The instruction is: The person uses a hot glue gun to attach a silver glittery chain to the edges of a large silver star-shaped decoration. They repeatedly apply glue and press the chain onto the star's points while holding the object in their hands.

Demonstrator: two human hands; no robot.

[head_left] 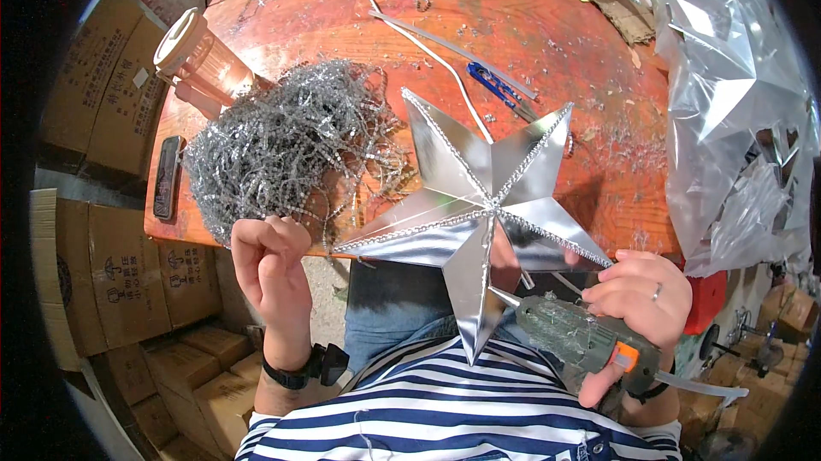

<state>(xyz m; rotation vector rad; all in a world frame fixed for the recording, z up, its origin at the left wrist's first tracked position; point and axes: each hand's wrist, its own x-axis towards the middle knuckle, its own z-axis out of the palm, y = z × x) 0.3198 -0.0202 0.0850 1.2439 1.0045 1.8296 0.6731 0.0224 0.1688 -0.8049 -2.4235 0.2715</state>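
Pinching one tip of the silver foil star (479,213) with curled fingers, the left hand (269,268) holds it out flat over the near edge of the orange table (530,42), so its beaded ridges face up for gluing. Right hand (637,294) is wrapped around a glue gun (586,337), nozzle at a lower star point, finger by the orange trigger. Silver tinsel pile (286,140) lies just beside the left hand, within reach; bagged finished stars (735,102) sit right.

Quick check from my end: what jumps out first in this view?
A shiny silver star fills the centre, over the near edge of the orange table. The right hand holds a glue gun at its lower point, the left hand pinches silver trim at its left tip. A tangled tinsel heap lies left.
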